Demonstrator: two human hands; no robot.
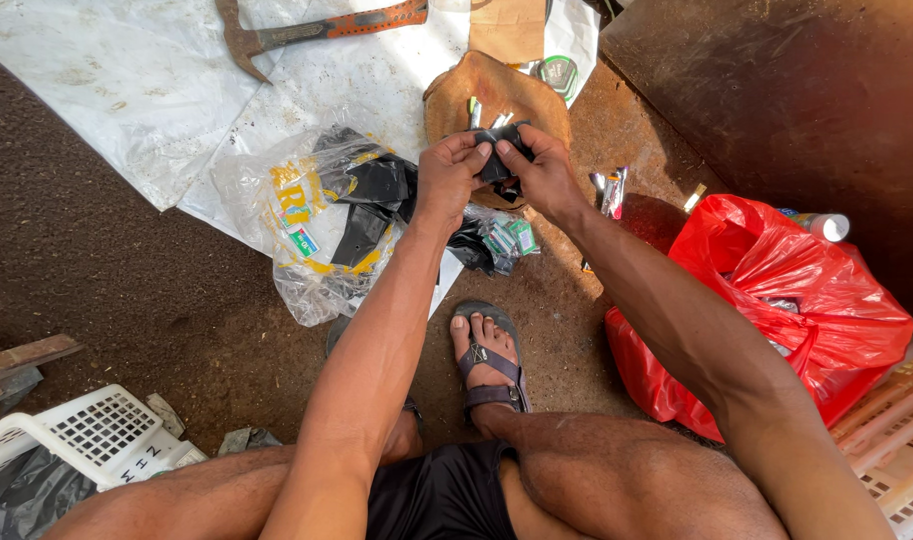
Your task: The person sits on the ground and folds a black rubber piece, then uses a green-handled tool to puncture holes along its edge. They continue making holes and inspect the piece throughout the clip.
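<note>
My left hand (449, 178) and my right hand (542, 172) meet in front of me, both pinching a small piece of black rubber-like material (501, 160). Under them lies a brown leather piece (497, 90) with small metal bits on it. A clear plastic bag (312, 225) with yellow print holds black scraps and lies just left of my left hand. Small green and white packets (509, 238) lie below my hands.
A hammer with an orange handle (317, 28) lies on white sheeting (137, 70) at the top. A red plastic bag (792, 300) sits at right, a white plastic basket (87, 435) at bottom left. My sandalled foot (487, 360) rests on the brown ground.
</note>
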